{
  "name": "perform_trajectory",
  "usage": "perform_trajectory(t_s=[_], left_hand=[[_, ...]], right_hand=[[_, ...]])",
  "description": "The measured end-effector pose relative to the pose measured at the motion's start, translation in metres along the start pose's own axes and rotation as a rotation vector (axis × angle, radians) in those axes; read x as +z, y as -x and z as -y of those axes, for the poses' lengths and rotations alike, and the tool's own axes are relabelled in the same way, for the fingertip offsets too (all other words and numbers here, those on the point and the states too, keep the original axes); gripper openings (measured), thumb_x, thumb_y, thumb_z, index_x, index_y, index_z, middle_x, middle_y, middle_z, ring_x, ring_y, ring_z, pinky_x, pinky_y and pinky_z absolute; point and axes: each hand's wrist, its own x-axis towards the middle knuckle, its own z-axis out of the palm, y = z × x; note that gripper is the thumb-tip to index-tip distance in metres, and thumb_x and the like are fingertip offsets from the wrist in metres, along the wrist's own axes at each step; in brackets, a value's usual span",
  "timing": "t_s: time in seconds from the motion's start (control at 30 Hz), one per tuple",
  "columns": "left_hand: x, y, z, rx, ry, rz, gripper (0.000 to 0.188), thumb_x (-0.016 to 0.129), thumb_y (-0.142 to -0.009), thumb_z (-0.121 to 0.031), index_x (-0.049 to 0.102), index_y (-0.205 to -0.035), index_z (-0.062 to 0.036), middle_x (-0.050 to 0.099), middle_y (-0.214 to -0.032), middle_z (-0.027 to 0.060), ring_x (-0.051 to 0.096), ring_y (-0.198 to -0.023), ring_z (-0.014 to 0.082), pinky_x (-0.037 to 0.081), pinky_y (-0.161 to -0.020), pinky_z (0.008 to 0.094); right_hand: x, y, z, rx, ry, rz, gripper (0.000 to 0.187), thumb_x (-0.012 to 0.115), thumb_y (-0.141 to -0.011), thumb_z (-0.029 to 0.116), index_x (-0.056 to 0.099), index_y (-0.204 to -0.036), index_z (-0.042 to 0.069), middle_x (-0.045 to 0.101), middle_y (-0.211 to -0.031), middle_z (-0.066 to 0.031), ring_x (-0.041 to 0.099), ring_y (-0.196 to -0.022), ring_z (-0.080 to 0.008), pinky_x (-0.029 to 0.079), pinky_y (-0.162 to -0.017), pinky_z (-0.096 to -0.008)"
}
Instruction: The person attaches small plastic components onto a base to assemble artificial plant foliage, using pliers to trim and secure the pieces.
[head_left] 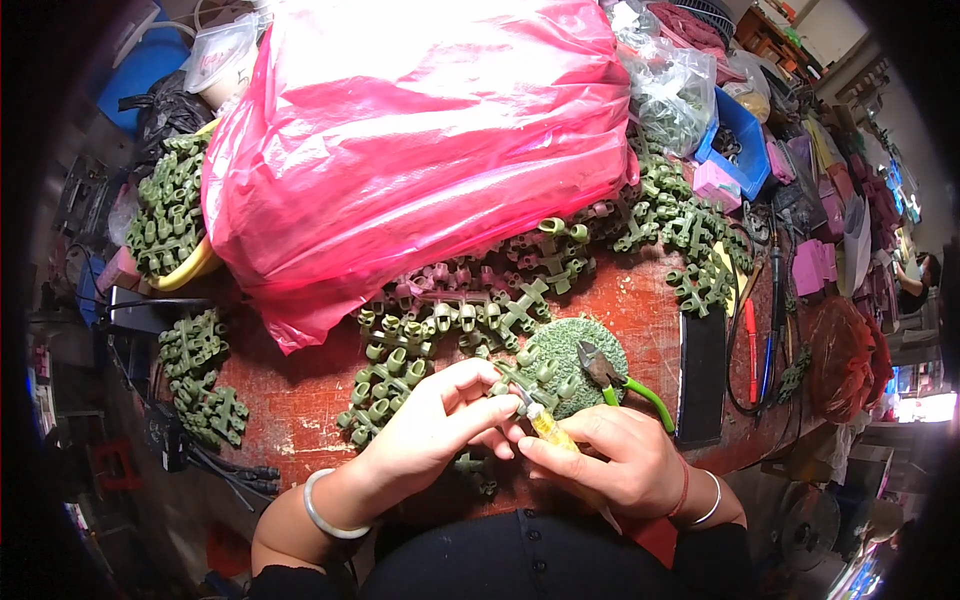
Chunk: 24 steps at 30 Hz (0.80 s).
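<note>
My left hand (440, 415) is closed, its fingertips pinching the edge of a green moulded part (545, 371) with several short hollow tubes. In my right hand (630, 455) is a slim tool with a see-through yellow handle (550, 427), gripped like a pen. Its thin tip meets the green part beside my left fingertips; the exact contact is hidden. Just beyond the part lies a round green textured pad (606, 345). Cutting pliers (600, 368) with green handles rest on it, jaws pointing away from me.
Clusters of green parts (395, 385) cover the red worn table (290, 425). A large pink plastic bag (420, 140) fills the far side. Left stands a yellow-rimmed basket (190, 268) of parts. On the right lie a black strip (700, 380), a red pen (752, 345) and a blue bin (745, 130).
</note>
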Motion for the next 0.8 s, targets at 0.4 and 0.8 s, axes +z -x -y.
perform_trajectory(t_s=[0.4, 0.8], left_hand=[[0.0008, -0.0003, -0.0012, 0.010, -0.023, -0.008, 0.014, 0.064, -0.102, -0.012, 0.060, -0.109, -0.0005, 0.067, -0.100, 0.0085, 0.068, -0.087, 0.0143, 0.058, -0.073, 0.0277], [-0.0018, -0.0011, 0.0010, 0.011, -0.003, 0.004, 0.015, 0.064, -0.102, -0.013, 0.060, -0.110, -0.0009, 0.067, -0.098, 0.0078, 0.068, -0.086, 0.0134, 0.057, -0.073, 0.0272]], right_hand=[[0.0002, 0.0005, 0.0000, -0.008, 0.018, -0.003, 0.040, 0.070, -0.083, 0.013, 0.073, -0.123, 0.012, 0.065, -0.093, -0.0066, 0.067, -0.078, -0.0196, 0.054, -0.065, -0.0297], [0.0007, 0.0008, -0.0009, -0.021, 0.027, -0.028, 0.042, 0.070, -0.083, 0.012, 0.072, -0.125, 0.012, 0.064, -0.092, -0.0059, 0.066, -0.076, -0.0187, 0.053, -0.063, -0.0292]])
